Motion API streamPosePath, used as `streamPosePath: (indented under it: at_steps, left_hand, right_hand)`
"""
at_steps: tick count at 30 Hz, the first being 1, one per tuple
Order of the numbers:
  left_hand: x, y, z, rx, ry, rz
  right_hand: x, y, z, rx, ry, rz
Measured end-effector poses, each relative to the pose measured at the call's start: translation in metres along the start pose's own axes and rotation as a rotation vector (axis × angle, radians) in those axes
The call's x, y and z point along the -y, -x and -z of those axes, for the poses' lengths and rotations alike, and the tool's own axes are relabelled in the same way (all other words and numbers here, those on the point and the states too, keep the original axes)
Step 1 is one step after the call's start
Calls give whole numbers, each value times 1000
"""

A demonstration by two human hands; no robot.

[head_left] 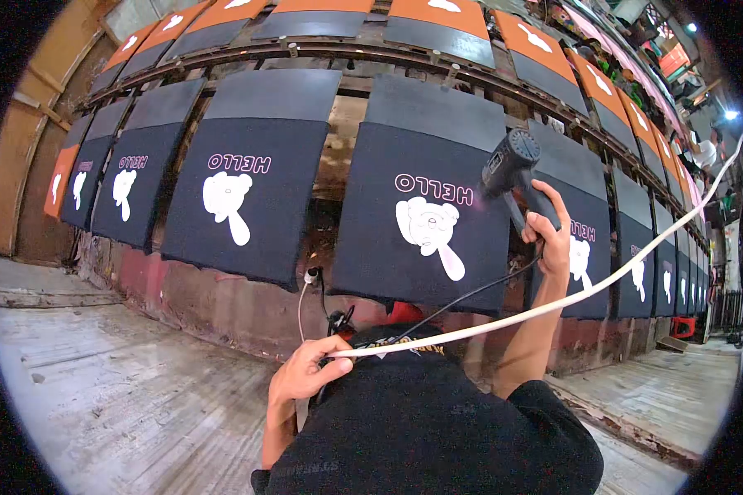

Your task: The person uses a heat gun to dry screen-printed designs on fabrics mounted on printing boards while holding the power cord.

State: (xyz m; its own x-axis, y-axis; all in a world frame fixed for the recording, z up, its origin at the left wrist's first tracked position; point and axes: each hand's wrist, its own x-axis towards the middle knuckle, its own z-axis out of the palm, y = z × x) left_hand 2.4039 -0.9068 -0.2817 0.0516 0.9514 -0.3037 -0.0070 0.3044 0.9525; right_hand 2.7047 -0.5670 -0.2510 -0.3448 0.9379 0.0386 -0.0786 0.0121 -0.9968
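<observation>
My right hand (549, 231) is wrapped around the handle of a black hair dryer (508, 165). The dryer is held over the right side of a black printed fabric panel (371, 239), its round vented end facing up toward me. On that panel are the pink-outlined word HELLO (433, 189) and a white bear print (429, 227), both upside down from here. Down by my body, my left hand (309, 367) has its fingers closed on a thick white cable (504, 316) that stretches away to the upper right. A thin black cord (487, 289) hangs from the dryer.
More black panels (239, 190) with the same print line this long rack on both sides. Behind them runs a row of orange panels (446, 16) with white shapes. A plug connection (312, 276) hangs at the rack's edge. A red stool (683, 327) stands far right, near another person (703, 153).
</observation>
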Motion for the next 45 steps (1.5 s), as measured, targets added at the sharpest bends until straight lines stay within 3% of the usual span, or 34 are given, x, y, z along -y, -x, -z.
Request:
streamPosePath:
  at_steps: [22,27,31,45]
  left_hand:
    - [0,18,-8,-71,12,-8]
    - [2,19,-13,-67,31,-6]
    - [0,19,-15,-72,28,-3]
    - [-3,1,-12,-24,-13,-20]
  right_hand:
    - [-11,-33,-93,420,-81,-47]
    - [-17,-33,-108,349,-39,-5]
    - [-11,-29,-87,388,-108,-72]
    - [-8,-6,-27,120,57,17]
